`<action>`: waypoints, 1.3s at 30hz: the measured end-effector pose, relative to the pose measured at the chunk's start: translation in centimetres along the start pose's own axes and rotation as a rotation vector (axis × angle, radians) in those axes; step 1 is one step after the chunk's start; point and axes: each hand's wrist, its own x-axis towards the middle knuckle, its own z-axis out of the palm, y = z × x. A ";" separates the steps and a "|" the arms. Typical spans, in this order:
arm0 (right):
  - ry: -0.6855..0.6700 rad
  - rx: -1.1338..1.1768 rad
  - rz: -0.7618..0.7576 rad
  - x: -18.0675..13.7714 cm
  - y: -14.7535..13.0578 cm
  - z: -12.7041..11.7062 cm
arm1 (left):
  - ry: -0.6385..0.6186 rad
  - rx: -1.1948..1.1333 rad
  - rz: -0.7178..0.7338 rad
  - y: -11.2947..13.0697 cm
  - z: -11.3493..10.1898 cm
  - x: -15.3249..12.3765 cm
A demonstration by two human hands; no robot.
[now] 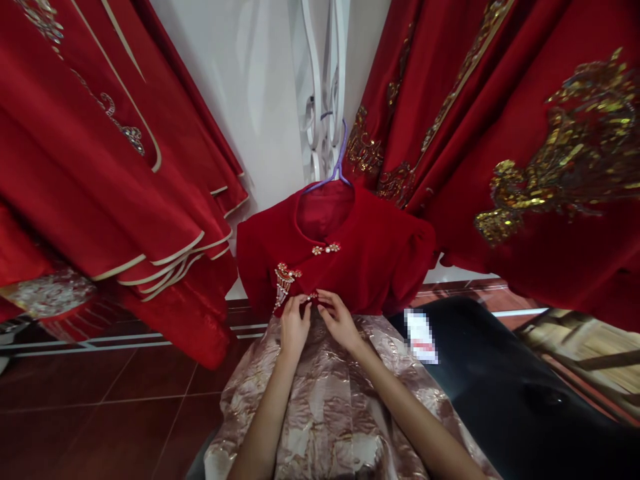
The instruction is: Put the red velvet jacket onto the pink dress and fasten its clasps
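Fingers of left hand point(294, 325) and right hand point(339, 320) pinch clasp point(313, 295) at red jacket point(380, 260) hem.

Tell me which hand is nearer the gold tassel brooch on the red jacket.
Left. The left hand is just below the tassel brooch, nearly touching it; the right hand lies farther right, beyond the left.

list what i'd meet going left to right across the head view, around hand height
cream-trimmed red robes → left hand → right hand → white tag → gold-sequinned red robe
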 end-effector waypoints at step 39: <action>0.021 0.096 -0.026 -1.1 -0.4 0.2 | -0.252 -0.654 -0.332 0.0 -1.9 1.6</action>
